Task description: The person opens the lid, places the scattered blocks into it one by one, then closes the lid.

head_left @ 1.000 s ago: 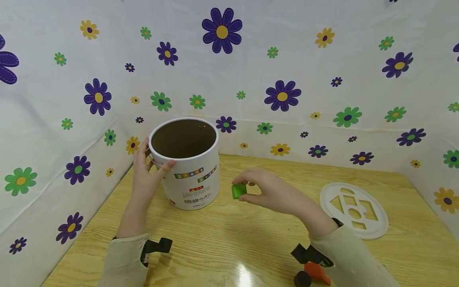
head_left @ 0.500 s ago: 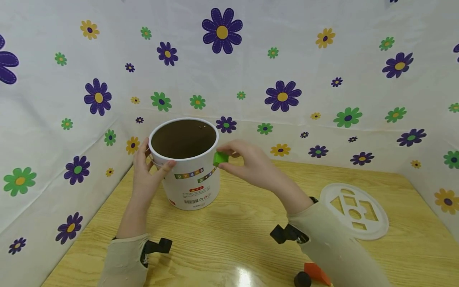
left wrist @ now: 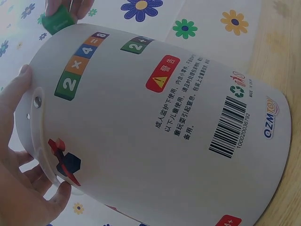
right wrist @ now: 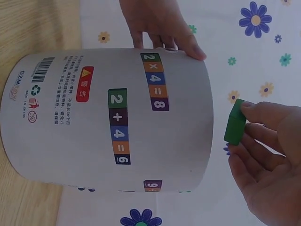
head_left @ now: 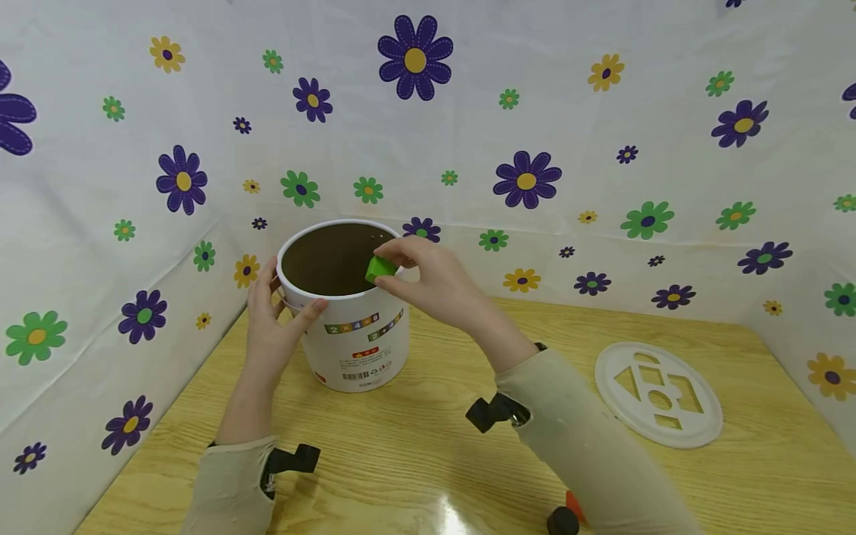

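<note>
A green toy block (head_left: 380, 269) is pinched between the thumb and fingers of my right hand (head_left: 431, 281), over the near right rim of a white bucket (head_left: 357, 338). The right wrist view has the block (right wrist: 235, 123) just off the bucket's mouth, apart from its rim. My left hand (head_left: 273, 319) grips the bucket's upper left side, thumb on the outside just below the rim. In the left wrist view that hand (left wrist: 28, 179) lies by the handle (left wrist: 41, 136). The bucket stands upright; its inner bottom is hidden.
On the right of the wooden table (head_left: 401, 453) lies a white disc (head_left: 605, 371) with several shaped cut-outs. A black round piece (head_left: 563, 521) and a red block (head_left: 574, 507), partly behind the right sleeve, lie at the front. A flowered cloth (head_left: 461, 134) stands behind.
My right hand has carried the green block left and up, from beside the bucket to over its rim. The left hand and bucket have stayed put.
</note>
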`<move>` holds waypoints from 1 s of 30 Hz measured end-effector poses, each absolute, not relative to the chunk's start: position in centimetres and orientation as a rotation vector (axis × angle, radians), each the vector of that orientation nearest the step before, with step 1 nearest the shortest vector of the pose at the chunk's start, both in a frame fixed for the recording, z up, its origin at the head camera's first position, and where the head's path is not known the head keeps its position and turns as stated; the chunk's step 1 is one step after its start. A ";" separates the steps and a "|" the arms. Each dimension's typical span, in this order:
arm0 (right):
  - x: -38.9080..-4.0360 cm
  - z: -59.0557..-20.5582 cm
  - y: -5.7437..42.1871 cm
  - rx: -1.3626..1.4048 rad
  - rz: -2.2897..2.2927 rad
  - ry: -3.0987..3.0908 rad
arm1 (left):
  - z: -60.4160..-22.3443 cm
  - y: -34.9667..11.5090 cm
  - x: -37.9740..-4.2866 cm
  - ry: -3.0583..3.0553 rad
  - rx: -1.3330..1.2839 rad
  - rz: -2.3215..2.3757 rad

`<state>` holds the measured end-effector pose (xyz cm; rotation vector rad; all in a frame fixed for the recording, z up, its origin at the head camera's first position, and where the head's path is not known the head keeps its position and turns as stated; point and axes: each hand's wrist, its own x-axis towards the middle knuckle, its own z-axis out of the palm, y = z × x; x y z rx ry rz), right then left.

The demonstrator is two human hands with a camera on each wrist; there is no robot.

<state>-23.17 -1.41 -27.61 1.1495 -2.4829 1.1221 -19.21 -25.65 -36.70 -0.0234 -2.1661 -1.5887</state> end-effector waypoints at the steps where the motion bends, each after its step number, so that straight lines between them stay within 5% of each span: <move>1: -23.3 -27.6 -1.7 1.145 1.128 -2.485 | -36.7 -25.7 -19.2 -2.166 -0.023 -1.588; 30: -24.2 -28.4 -4.2 1.090 1.076 -2.604 | -36.9 -25.8 -19.2 -2.167 -0.052 -1.568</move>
